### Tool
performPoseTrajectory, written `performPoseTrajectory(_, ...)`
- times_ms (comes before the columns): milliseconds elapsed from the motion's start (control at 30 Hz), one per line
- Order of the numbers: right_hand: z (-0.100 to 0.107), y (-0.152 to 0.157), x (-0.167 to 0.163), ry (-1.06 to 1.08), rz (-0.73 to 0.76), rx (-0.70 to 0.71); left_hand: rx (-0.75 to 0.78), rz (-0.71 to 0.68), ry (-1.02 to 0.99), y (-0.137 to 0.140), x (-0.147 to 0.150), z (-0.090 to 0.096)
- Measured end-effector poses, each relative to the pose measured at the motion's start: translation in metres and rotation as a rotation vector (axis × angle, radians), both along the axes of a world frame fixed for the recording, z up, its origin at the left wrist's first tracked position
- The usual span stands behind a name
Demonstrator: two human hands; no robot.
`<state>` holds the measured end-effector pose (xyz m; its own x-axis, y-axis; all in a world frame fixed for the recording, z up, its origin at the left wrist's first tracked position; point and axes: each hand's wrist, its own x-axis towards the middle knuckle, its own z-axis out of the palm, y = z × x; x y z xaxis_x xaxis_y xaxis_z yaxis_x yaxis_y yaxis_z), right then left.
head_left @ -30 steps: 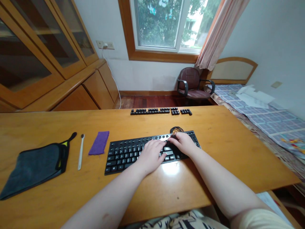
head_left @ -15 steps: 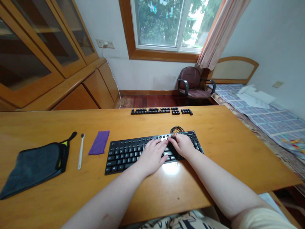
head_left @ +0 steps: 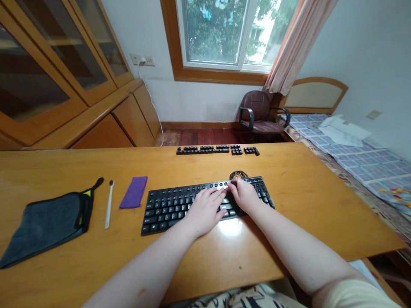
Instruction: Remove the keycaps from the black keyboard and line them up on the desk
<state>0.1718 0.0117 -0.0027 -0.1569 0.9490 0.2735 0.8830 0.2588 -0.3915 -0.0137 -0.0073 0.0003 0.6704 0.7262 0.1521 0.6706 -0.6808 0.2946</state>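
A black keyboard (head_left: pixel 173 209) lies on the wooden desk, turned slightly, with its cable (head_left: pixel 238 173) coiled behind it. My left hand (head_left: pixel 205 209) rests flat over the middle keys, fingers stretched out and a little apart. Over the keyboard's right part, my right hand (head_left: pixel 246 194) is closed, thumb and fingers pinched on a small dark thing (head_left: pixel 234 183). Most of that thing is hidden by the fingers, and its kind cannot be made out. The two hands nearly meet at the fingertips, and they cover several keys.
Loose black keycaps (head_left: pixel 205 150) stand in rows along the desk's (head_left: pixel 96 164) far edge. To the left lie a purple cloth (head_left: pixel 134 192), a white toothbrush (head_left: pixel 109 205) and a folded grey cloth (head_left: pixel 51 222). Beyond the desk are a chair (head_left: pixel 257 109) and a bed (head_left: pixel 346 145).
My right hand has shifted very slightly, with its fingertips still pinched. My left hand and the keyboard have stayed in place.
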Motion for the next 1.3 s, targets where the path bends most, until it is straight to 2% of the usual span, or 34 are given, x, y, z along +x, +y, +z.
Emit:
performPoseTrajectory(333,-0.0017,0.002,0.0029,0.124,-0.003,-0.036,0.006,0.001,0.012,0.0001,0.0004,0.0005)
performPoseTrajectory(767,-0.0016,0.0014,0.0047,0.079,0.039,0.035,-0.021,0.012,-0.001,0.001,0.0011,0.0015)
performPoseTrajectory(1300,-0.0003,0.001,0.0025,0.096,0.018,0.023,-0.053,0.007,-0.001,0.0027,0.0011,0.0041)
